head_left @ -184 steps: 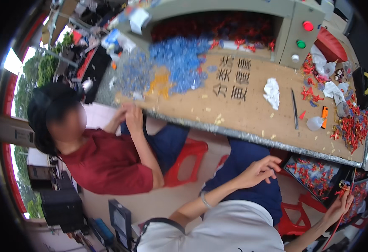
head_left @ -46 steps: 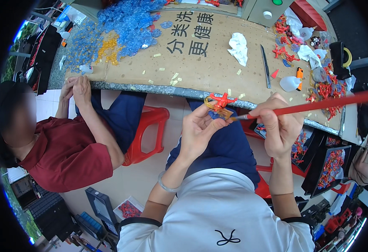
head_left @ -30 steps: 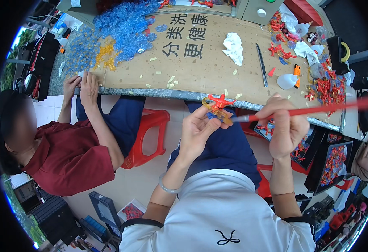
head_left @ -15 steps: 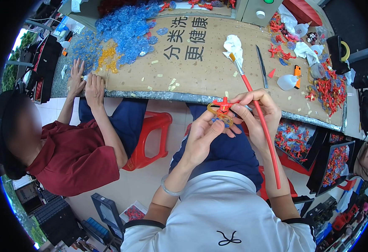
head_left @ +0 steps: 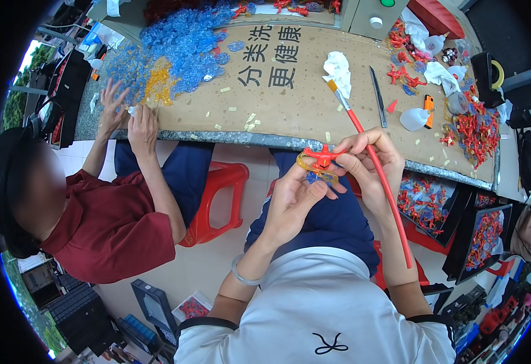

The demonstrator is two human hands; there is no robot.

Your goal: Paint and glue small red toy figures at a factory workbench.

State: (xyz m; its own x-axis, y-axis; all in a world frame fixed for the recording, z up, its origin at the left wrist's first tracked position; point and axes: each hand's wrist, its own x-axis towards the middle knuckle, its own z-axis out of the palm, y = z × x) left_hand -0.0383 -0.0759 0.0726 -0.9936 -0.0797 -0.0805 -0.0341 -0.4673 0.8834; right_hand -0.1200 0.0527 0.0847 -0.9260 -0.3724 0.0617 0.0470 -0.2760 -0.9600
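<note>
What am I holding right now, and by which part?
Left hand: the plastic figure, by its lower part. Right hand: the same figure's right red end, pinched, plus the red brush, mid-handle.

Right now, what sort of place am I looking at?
Likely a small workshop for handwork on little plastic-looking parts. A cardboard-topped table bears a heap of blue pieces, a co-worker has both hands at its edge, and the right hand holds a brush.

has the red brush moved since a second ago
Yes. The red brush has swung round in the right hand: its bristles, then at the red figure, now point up the picture toward the crumpled white tissue.
</note>
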